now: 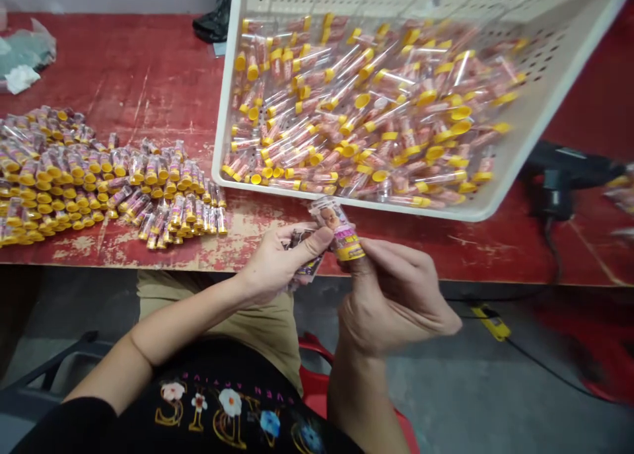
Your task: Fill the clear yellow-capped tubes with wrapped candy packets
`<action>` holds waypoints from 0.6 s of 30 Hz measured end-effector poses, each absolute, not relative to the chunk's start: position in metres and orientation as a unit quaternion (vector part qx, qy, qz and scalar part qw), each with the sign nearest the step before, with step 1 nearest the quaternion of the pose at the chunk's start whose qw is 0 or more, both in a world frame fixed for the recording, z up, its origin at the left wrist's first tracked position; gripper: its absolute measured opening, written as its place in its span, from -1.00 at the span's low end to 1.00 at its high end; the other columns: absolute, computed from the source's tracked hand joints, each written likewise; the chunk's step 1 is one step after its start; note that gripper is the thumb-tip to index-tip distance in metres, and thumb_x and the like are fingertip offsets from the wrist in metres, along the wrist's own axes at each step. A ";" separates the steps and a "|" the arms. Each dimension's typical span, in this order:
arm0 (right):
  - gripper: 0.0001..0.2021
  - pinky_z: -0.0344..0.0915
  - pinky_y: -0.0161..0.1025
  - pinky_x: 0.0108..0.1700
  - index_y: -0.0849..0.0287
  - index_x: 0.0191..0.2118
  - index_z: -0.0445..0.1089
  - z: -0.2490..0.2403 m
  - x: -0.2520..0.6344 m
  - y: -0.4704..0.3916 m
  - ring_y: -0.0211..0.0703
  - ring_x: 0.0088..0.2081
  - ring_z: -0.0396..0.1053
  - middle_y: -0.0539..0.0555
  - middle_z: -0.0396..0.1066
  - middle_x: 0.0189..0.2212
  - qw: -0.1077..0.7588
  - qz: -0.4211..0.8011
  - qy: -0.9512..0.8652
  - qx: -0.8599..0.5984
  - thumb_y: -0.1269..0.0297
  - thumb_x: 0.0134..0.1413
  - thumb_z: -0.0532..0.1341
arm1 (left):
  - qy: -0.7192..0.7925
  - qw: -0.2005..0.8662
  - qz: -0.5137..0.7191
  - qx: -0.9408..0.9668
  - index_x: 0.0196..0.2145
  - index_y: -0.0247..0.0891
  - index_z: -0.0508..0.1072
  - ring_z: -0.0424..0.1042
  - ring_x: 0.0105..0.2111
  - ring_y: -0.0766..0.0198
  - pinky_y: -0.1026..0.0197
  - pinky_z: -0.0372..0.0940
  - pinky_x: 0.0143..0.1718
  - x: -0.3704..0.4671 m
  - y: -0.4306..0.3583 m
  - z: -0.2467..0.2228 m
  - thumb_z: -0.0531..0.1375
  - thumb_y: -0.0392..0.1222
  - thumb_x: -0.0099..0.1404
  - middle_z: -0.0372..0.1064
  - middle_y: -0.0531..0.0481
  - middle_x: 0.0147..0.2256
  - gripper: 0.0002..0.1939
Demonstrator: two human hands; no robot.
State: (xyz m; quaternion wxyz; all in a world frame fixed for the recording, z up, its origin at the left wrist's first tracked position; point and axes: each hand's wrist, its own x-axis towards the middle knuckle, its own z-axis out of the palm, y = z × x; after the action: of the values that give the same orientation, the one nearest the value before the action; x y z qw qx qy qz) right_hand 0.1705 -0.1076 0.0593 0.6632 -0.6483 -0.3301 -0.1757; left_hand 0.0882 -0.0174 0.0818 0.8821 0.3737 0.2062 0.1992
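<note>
My right hand point(391, 295) pinches a small clear tube with a yellow cap point(341, 232), wrapped in a printed sleeve, just in front of the basket's near rim. My left hand point(280, 256) is closed around a stack of dark printed sleeves point(304, 256), and its thumb touches the tube's side. The white perforated basket point(356, 206) is full of clear tubes with yellow caps point(347, 110) and pinkish contents. To the left, a large pile of sleeved tubes point(74, 170) lies stacked on the red table, caps mostly facing me.
The red table point(119, 71) has worn, scratched paint. A black heat gun point(559, 170) with a cord lies right of the basket. A plastic bag point(30, 51) sits at far left, a black object point(215, 21) behind the basket. On the floor is a yellow power strip point(490, 322).
</note>
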 end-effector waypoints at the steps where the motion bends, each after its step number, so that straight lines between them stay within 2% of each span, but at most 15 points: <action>1: -0.87 0.54 -0.11 -0.23 0.03 -0.22 0.70 0.058 0.170 -0.106 -0.12 -0.31 0.57 0.03 0.62 -0.32 0.663 -0.171 -0.327 -0.651 0.32 0.07 0.51 | 0.208 0.882 0.200 0.371 -0.37 -0.27 0.51 0.07 -0.66 0.49 0.30 -0.06 -0.64 0.088 -0.017 0.080 0.50 0.36 0.03 0.19 0.20 -0.62 -0.39; 6: -0.87 0.57 -0.06 -0.22 0.02 -0.24 0.68 0.046 0.163 -0.100 -0.09 -0.31 0.58 0.03 0.63 -0.31 0.656 -0.141 -0.328 -0.665 0.27 0.05 0.53 | 0.235 0.886 0.217 0.335 -0.44 -0.25 0.46 0.07 -0.66 0.50 0.32 -0.06 -0.63 0.080 -0.016 0.068 0.52 0.33 0.01 0.16 0.20 -0.62 -0.40; 9: -0.84 0.52 -0.11 -0.25 0.01 -0.24 0.69 0.038 0.153 -0.089 -0.11 -0.32 0.56 0.02 0.62 -0.32 0.680 -0.100 -0.331 -0.647 0.31 0.01 0.54 | 0.269 0.881 0.246 0.302 -0.42 -0.27 0.50 0.09 -0.65 0.50 0.34 -0.03 -0.63 0.063 -0.014 0.059 0.51 0.33 0.04 0.19 0.17 -0.62 -0.42; 13: -0.84 0.43 -0.22 -0.35 0.01 -0.17 0.70 0.021 0.134 -0.053 -0.21 -0.36 0.51 0.00 0.60 -0.31 0.688 -0.002 -0.377 -0.620 0.31 0.09 0.49 | 0.385 0.827 0.338 0.230 -0.22 -0.30 0.60 0.18 -0.61 0.50 0.37 0.05 -0.60 0.016 -0.015 0.040 0.49 0.31 0.09 0.43 0.05 -0.48 -0.41; 15: -0.85 0.42 -0.23 -0.34 0.03 -0.15 0.69 0.011 0.118 -0.028 -0.20 -0.33 0.51 0.03 0.61 -0.30 0.667 0.030 -0.432 -0.606 0.31 0.14 0.46 | 0.447 0.791 0.376 0.180 -0.15 -0.30 0.61 0.26 -0.60 0.49 0.37 0.08 -0.59 -0.010 -0.019 0.032 0.51 0.22 0.09 0.53 0.00 -0.37 -0.43; 18: -0.89 0.42 -0.24 -0.32 0.10 -0.16 0.68 -0.004 0.091 0.007 -0.19 -0.31 0.51 0.07 0.58 -0.30 0.632 0.024 -0.486 -0.603 0.28 0.23 0.38 | 0.486 0.757 0.418 0.126 -0.14 -0.34 0.59 0.32 -0.56 0.48 0.39 0.14 -0.55 -0.041 -0.023 0.024 0.56 0.01 0.03 0.54 0.02 -0.36 -0.47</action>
State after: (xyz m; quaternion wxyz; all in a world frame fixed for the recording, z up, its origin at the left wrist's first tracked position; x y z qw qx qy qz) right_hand 0.0907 0.0071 -0.0040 0.6320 -0.6032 -0.4859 0.0242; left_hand -0.0405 -0.0232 0.0243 0.7572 0.1265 0.4860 0.4177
